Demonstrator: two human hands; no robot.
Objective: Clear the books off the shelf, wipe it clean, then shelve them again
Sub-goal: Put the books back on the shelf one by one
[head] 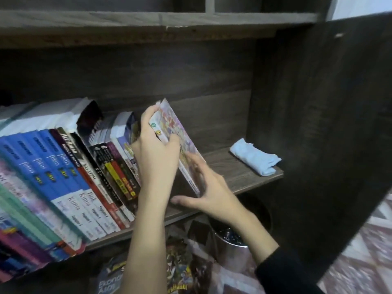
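Note:
A dark wooden shelf (237, 172) carries a leaning row of books (70, 172) from the left edge to the middle. At the row's right end stands a thin colourful comic book (180, 143), tilted to the left. My left hand (157, 153) grips its top and spine, thumb on the cover. My right hand (203, 187) lies with straight fingers against the cover's lower part. A folded light blue cloth (254, 159) rests at the shelf's right end, apart from the books.
The cabinet's dark side wall (318, 134) closes the shelf on the right. Below the shelf lie loose books and comics (176, 270) and a metal cup (231, 242). An upper shelf board (148, 24) runs overhead. Patterned floor (364, 262) shows at the lower right.

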